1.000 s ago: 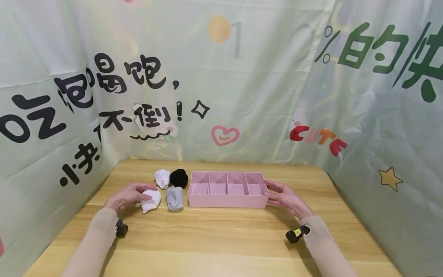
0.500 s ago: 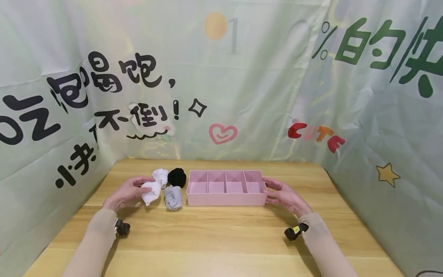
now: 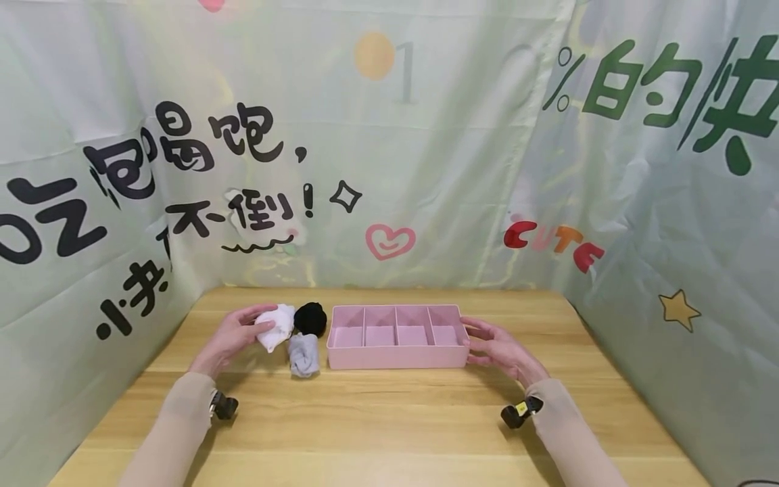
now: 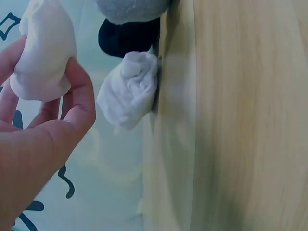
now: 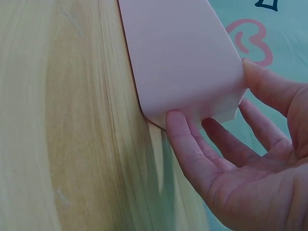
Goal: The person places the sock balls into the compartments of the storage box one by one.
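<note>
My left hand (image 3: 234,335) pinches a white rolled sock (image 4: 45,53) between thumb and fingers, holding it above the table. A second white rolled sock (image 4: 127,91) sits beyond it in the left wrist view; in the head view the held one largely covers it. A black rolled sock (image 3: 310,319) and a grey rolled sock (image 3: 303,355) lie just to the right. The pink divided box (image 3: 397,357) stands beside them with bare compartments in a row. My right hand (image 3: 502,348) touches the box's right end with spread, fairly straight fingers (image 5: 185,139).
Everything stands on a wooden table (image 3: 389,419). Printed fabric curtains (image 3: 389,155) close off its back and both sides. A small black camera is strapped to each wrist.
My left hand has lifted the white sock and carried it away from me and slightly right, in front of the other white one. The right hand stays against the box.
</note>
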Available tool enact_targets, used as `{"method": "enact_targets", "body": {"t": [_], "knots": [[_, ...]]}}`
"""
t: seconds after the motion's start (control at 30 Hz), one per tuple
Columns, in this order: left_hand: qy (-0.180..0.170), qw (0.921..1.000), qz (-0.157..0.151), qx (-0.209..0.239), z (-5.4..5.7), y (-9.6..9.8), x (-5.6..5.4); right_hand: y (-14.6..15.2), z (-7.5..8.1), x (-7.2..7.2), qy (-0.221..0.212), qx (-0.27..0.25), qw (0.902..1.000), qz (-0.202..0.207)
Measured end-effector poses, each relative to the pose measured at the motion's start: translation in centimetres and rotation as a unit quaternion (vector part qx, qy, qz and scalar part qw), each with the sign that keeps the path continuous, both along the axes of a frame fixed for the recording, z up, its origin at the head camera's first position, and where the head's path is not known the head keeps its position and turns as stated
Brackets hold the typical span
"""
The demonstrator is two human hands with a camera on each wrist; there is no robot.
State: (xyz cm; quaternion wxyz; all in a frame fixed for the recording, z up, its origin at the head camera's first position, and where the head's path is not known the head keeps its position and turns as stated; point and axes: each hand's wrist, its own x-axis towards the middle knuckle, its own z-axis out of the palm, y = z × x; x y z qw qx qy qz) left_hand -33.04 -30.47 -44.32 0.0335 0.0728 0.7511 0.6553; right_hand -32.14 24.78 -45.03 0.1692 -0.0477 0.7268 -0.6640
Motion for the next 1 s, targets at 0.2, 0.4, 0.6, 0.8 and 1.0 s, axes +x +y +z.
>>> {"method": "enact_targets", "body": {"t": [0.2,0.4,0.6,0.8,1.0], "knots": [[0.012,0.9997,0.016,0.015,0.0,1.4,-0.6,0.0,0.2,-0.1,-0.001,-0.01,0.9999,0.007],[0.021,0.9994,0.008,0.024,0.2,3.6,-1.3,0.1,0.2,-0.1,-0.006,-0.01,0.9999,0.001],[0.026,0.9996,0.007,0.004,0.4,5.2,-1.7,0.0,0.2,-0.1,-0.003,-0.011,0.9999,0.008],[0.026,0.9993,0.019,0.017,0.5,6.1,-2.2,0.1,0.3,0.0,-0.008,-0.008,0.9999,0.004],[0.023,0.9993,0.023,0.016,0.4,6.9,-2.4,0.1,0.3,0.1,-0.011,-0.008,0.9999,0.003]]}}
